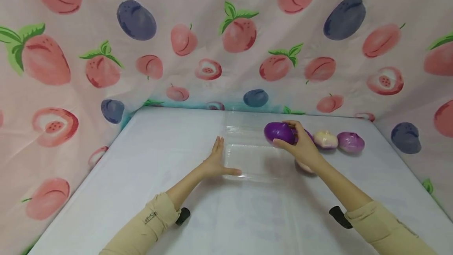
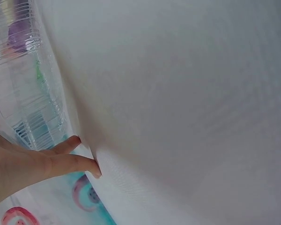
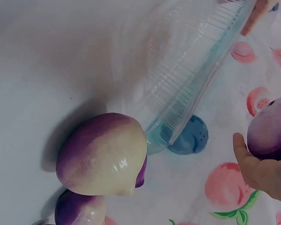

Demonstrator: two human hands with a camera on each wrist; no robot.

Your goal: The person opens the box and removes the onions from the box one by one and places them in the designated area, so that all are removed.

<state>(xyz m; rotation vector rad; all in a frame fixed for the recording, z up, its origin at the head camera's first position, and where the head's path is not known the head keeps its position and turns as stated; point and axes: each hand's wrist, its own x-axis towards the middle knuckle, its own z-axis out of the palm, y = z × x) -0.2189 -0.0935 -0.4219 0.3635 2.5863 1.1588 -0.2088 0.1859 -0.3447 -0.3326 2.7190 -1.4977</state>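
Observation:
A clear plastic container (image 1: 253, 160) lies on the table with its hinged lid raised at the back. My left hand (image 1: 214, 164) spreads along its left side, thumb at the front edge; straight fingers touch the rim in the left wrist view. In my right hand (image 1: 302, 146) a shiny purple onion-shaped vegetable (image 1: 277, 132) is gripped between thumb and fingers, above the container's right rear part. The right wrist view shows this held vegetable (image 3: 274, 131) at its right edge. Beneath the right forearm sits a cream-and-purple vegetable (image 1: 303, 167), partly hidden; it appears large in the right wrist view.
To the right of the container stand a cream vegetable (image 1: 325, 140), a pinkish-purple one (image 1: 350, 142) and another purple one (image 1: 309, 134), mostly behind the right hand. A fruit-printed cloth (image 1: 209, 11) rises behind and beside the white tabletop (image 1: 162, 141).

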